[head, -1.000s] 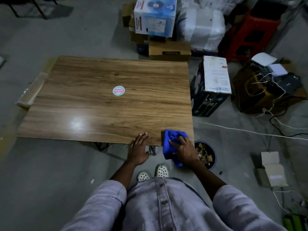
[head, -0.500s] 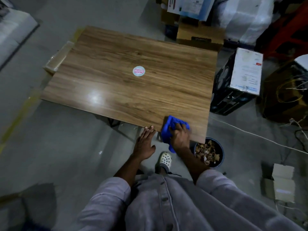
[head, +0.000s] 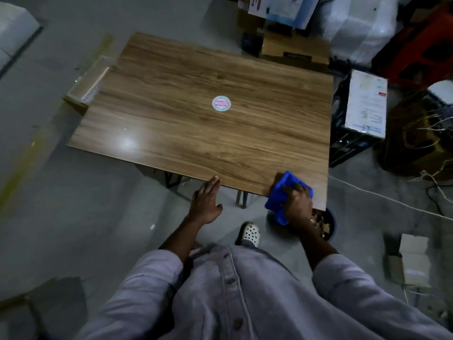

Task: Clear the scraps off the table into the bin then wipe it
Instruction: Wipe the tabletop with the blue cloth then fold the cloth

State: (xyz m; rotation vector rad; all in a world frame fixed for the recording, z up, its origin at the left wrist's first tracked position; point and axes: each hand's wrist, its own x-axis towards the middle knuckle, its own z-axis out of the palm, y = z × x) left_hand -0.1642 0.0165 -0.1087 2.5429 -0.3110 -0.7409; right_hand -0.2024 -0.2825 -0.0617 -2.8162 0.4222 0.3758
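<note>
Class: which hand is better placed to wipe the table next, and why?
Right. The right hand grips the blue cloth on the table corner; the left hand, empty, touches the near edge.

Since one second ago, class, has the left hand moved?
Yes. The left hand slid left along the near edge of the table, away from its right corner.

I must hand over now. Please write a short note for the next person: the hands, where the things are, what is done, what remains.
Left hand: open, fingers straight, tips at the table's near edge.
Right hand: grips the cloth at the near right corner, partly over the edge.
Bin: below that corner, scraps inside.
Done: no scraps seen on the top.
Left: wiping; how much is already wiped cannot be told. A sticker sits mid-table.
</note>
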